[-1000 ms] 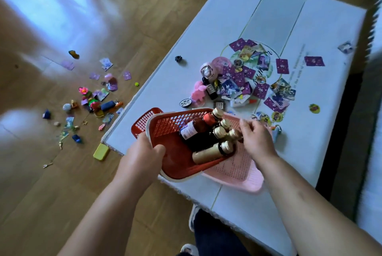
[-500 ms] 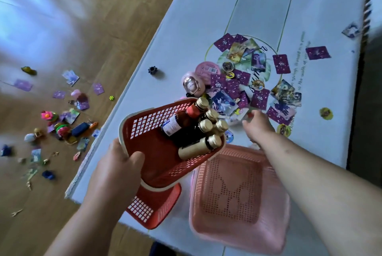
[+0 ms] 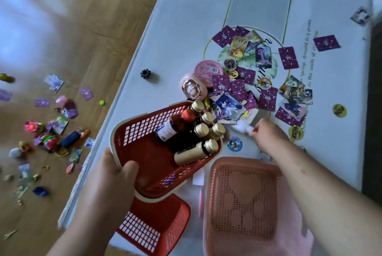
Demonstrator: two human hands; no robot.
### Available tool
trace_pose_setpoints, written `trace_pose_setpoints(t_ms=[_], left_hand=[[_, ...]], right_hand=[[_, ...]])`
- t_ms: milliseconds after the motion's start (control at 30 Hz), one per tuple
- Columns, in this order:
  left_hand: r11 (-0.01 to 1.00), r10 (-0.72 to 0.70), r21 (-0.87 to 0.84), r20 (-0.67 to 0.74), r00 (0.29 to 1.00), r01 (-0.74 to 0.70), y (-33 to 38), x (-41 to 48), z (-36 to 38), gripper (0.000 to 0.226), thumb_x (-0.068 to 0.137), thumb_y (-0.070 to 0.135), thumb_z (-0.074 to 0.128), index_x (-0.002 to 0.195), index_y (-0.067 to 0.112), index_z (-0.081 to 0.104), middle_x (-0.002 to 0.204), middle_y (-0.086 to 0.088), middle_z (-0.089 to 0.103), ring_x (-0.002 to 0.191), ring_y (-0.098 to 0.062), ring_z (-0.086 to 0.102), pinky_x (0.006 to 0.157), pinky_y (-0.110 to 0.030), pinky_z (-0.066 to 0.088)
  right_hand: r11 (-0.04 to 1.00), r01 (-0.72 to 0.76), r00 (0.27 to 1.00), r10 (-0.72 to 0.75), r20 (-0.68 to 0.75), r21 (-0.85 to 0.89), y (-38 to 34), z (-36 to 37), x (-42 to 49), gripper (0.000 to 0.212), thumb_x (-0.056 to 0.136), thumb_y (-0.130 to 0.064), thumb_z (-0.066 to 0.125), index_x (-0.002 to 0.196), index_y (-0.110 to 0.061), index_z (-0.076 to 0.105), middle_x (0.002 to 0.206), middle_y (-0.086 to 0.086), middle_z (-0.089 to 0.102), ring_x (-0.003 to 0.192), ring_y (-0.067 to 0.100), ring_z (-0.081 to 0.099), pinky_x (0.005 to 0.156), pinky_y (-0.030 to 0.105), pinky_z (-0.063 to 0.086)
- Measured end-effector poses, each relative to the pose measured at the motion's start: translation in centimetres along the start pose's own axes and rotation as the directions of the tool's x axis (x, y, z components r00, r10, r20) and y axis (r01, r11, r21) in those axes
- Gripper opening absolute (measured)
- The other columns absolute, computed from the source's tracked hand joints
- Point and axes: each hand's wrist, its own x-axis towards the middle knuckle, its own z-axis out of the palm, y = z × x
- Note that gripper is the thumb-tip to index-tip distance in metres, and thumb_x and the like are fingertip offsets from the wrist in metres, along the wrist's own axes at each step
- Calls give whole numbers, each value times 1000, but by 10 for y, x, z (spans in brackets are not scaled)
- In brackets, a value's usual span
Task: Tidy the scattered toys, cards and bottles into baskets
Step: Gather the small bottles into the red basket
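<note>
1. The left hand (image 3: 115, 175) clamps the near rim of the red basket (image 3: 140, 152), thumb inside, and the basket is tipped up off the tabletop (image 3: 186, 28).
2. Inside it, the brown bottles (image 3: 192, 131) lie heaped against the far wall, gold caps pointing away.
3. The right hand (image 3: 268, 135) is out over the tabletop's middle, fingers curled down at a small white bottle (image 3: 241, 127). Gripping or only touching, I cannot tell.
4. The pink basket (image 3: 248, 204) sits at the near edge under the right forearm.
5. A second red basket (image 3: 159, 224) sits at the near left corner, under the tilted one.
6. Cards (image 3: 267, 98) are scattered across the middle, and toys (image 3: 51, 138) are strewn on the floor beyond the left edge.
</note>
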Motion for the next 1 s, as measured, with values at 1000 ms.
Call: trace_pose_setpoints(t_ms=[1000], left_hand=[[992,-51,-121,-85,995,40,-40,65,-52,24,90,16,54,114,20,56,85,-1,70,70,-20,69,63,-43,59]], right_hand=[[950,278,950,-252,-183,140,-140,27,-29,37,92,-10,54,128,-14,50,128,10,58,116,29,53,89,32,41]])
